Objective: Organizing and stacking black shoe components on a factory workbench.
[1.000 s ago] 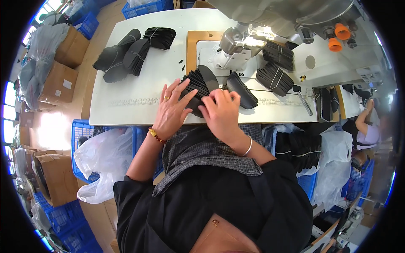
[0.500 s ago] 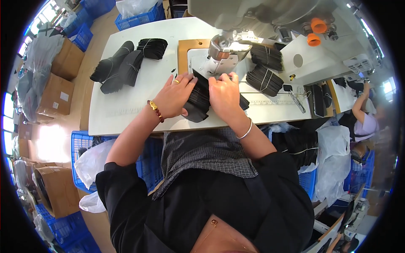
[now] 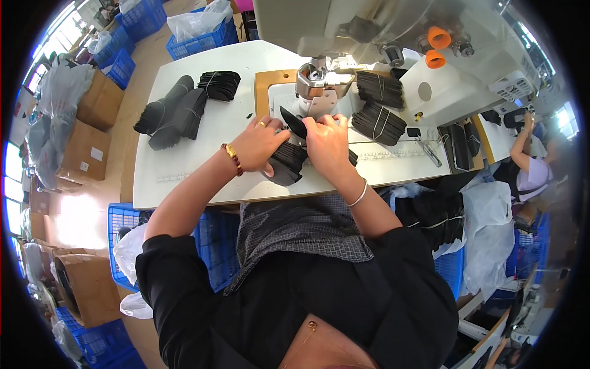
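My right hand (image 3: 327, 144) is closed, thumb and fingers pinching one dark, curved fabric piece (image 3: 293, 122) whose pointed end stands up in front of the sewing machine head (image 3: 316, 83). Close on its left, my left hand (image 3: 257, 147) curls with bent fingers around the side of a stack of black fabric pieces (image 3: 286, 165), its thumb low against the stack. Part of that stack lies hidden under both hands. The fingertips of both hands are near the machine's needle area.
Tied bundles of black pieces (image 3: 172, 111) lie at the table's left; another tied bundle (image 3: 378, 123) sits right of the machine head. Scissors-like metal snips (image 3: 428, 152) rest by a printed ruler strip. Blue crates (image 3: 203, 37) and cardboard boxes (image 3: 83, 154) stand around. A co-worker (image 3: 530, 160) sits far right.
The pointed end of the dark piece now stands up off the stack between my hands. My left fingers, flatter before, have curled in. The whole view has shifted slightly.
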A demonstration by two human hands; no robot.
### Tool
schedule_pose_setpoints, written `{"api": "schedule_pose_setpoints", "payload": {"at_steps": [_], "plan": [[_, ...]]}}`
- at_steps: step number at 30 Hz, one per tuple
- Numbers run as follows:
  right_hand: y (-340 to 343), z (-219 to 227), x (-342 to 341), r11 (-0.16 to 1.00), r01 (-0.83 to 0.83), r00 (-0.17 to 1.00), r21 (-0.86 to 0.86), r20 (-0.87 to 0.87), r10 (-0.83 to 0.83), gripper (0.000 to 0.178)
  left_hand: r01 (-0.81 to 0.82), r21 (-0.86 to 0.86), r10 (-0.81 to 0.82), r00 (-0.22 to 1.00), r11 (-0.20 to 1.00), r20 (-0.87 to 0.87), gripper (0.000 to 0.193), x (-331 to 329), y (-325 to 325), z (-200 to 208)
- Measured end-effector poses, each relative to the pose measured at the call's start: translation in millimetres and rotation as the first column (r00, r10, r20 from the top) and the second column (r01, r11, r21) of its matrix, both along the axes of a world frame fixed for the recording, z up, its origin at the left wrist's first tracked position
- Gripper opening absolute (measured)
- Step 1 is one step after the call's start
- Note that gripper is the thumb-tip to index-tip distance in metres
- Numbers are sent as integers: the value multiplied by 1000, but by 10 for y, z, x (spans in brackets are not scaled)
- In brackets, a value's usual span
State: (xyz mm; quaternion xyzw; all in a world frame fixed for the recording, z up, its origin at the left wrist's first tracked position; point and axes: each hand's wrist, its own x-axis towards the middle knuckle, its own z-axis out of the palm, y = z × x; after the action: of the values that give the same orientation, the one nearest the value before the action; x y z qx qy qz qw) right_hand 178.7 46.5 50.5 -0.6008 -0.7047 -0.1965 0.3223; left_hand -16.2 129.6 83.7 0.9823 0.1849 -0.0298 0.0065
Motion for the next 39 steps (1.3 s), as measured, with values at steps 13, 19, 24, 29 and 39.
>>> {"api": "schedule_pose_setpoints", "payload": {"at_steps": [13,19,24,29,39], "plan": [[-360,-196,-395,903,-389,854,-180,-438,281,14,39,-117,10,922,992,387,68,-469,-354,-128],[-682,-6,-36,991,-133,951,-22,-286,121,33,-37,-271,140,917,962,373,67,-452,-448,-69],[-807,-43,558,931,197,958,-308,-140,-250,63,158,-230,-68,932,960,357,60,-94,-587,169],[-691,-172,602,871,42,976,-489,-165,-139,57,173,-35,-160,959,984,235,58,353,-789,32],[-524,169,115,927,-355,829,-121,-499,252,41,-187,221,81,905,957,418,39,-56,-958,-179]]}}
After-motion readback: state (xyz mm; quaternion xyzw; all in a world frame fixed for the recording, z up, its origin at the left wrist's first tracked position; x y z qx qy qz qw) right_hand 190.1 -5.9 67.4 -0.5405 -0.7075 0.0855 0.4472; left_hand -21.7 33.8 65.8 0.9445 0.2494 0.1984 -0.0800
